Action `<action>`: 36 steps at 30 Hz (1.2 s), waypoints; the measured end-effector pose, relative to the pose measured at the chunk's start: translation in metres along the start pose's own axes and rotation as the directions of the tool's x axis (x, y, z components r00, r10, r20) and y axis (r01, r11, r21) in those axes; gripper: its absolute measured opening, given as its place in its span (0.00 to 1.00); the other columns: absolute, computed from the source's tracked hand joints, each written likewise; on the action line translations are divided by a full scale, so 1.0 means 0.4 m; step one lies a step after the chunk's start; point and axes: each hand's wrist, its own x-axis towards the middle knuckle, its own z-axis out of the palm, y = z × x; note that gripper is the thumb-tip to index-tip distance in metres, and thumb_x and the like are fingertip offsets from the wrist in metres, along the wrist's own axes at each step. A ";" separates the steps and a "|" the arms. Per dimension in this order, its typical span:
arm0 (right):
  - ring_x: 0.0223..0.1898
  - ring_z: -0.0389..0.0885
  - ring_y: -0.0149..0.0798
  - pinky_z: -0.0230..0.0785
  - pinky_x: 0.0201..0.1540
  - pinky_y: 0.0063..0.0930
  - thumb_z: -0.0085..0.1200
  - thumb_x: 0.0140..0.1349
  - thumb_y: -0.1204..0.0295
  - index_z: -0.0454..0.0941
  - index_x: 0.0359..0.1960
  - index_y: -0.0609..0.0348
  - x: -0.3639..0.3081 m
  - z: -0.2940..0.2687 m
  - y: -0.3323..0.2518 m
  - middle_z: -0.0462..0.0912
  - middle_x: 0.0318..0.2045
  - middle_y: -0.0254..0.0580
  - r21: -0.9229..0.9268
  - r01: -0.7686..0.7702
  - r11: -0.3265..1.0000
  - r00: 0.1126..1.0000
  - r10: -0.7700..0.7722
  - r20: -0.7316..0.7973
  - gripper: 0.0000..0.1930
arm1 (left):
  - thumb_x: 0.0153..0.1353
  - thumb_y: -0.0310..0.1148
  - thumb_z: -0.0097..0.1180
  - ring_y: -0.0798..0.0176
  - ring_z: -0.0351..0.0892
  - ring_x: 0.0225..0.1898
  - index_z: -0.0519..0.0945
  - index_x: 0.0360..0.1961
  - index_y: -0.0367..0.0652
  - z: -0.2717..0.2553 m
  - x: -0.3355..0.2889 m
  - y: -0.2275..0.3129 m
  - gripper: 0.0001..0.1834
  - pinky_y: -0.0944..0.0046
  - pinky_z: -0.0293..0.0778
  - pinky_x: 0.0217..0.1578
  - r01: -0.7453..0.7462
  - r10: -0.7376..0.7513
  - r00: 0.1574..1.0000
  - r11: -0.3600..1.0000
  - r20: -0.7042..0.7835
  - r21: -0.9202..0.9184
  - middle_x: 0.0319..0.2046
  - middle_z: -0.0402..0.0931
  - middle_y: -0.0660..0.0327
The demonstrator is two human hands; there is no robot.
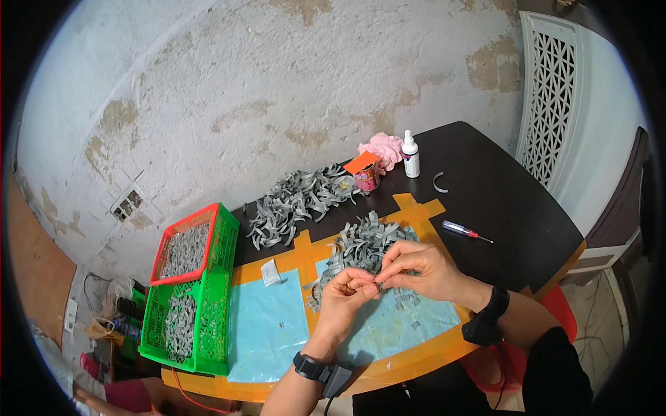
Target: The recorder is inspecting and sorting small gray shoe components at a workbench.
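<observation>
Above the blue sheet on the table, my left hand and my right hand meet at the fingertips. Both hands are closed in a pinch; what they hold between them is too small and covered to make out. Just behind them lies a heap of curved grey strips. Tiny grey pieces are scattered on the light blue sheet under my hands.
A larger pile of grey curved strips lies at the back. Left stand a green basket and a red basket with small grey pieces. A tin, spray bottle, pink cloth and screwdriver are rightward.
</observation>
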 end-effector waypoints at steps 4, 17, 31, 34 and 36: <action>0.32 0.78 0.27 0.71 0.34 0.19 0.59 0.54 0.81 0.83 0.36 0.58 0.000 0.008 -0.006 0.76 0.34 0.35 0.095 -0.072 0.993 0.997 0.073 -0.007 0.09 | 0.57 0.21 0.59 0.71 0.77 0.32 0.77 0.37 0.39 -0.001 0.000 0.004 0.07 0.73 0.73 0.36 0.008 -0.008 1.000 1.000 0.031 -0.011 0.31 0.79 0.63; 0.32 0.77 0.35 0.69 0.33 0.26 0.61 0.53 0.78 0.83 0.37 0.56 0.003 -0.002 -0.031 0.75 0.33 0.38 -0.150 0.056 0.987 0.998 -0.057 -0.002 0.10 | 0.58 0.21 0.57 0.70 0.79 0.31 0.75 0.35 0.41 0.000 -0.001 0.007 0.06 0.74 0.75 0.35 0.037 -0.038 0.999 0.999 -0.021 -0.032 0.32 0.80 0.62; 0.30 0.76 0.38 0.69 0.30 0.28 0.60 0.55 0.76 0.81 0.39 0.61 -0.002 0.007 -0.033 0.74 0.32 0.40 -0.227 0.105 0.968 0.993 -0.113 -0.020 0.10 | 0.60 0.22 0.56 0.70 0.78 0.31 0.75 0.37 0.42 0.005 -0.002 0.000 0.05 0.73 0.75 0.35 0.053 -0.055 0.998 0.990 -0.010 -0.133 0.31 0.79 0.63; 0.29 0.75 0.35 0.68 0.30 0.26 0.59 0.56 0.77 0.80 0.40 0.61 -0.001 0.011 -0.040 0.74 0.32 0.39 -0.258 0.118 0.959 0.991 -0.131 -0.032 0.09 | 0.60 0.22 0.55 0.70 0.79 0.30 0.76 0.37 0.42 0.003 0.000 0.001 0.05 0.73 0.75 0.35 0.050 -0.052 0.999 0.989 -0.008 -0.142 0.31 0.79 0.63; 0.28 0.75 0.32 0.69 0.30 0.24 0.58 0.56 0.77 0.80 0.37 0.62 -0.004 0.017 -0.047 0.74 0.32 0.38 -0.135 -0.039 0.990 0.998 0.033 -0.044 0.07 | 0.60 0.21 0.56 0.70 0.79 0.31 0.76 0.37 0.41 0.003 -0.003 0.002 0.06 0.73 0.76 0.34 0.060 -0.066 0.997 0.990 -0.048 -0.126 0.32 0.80 0.62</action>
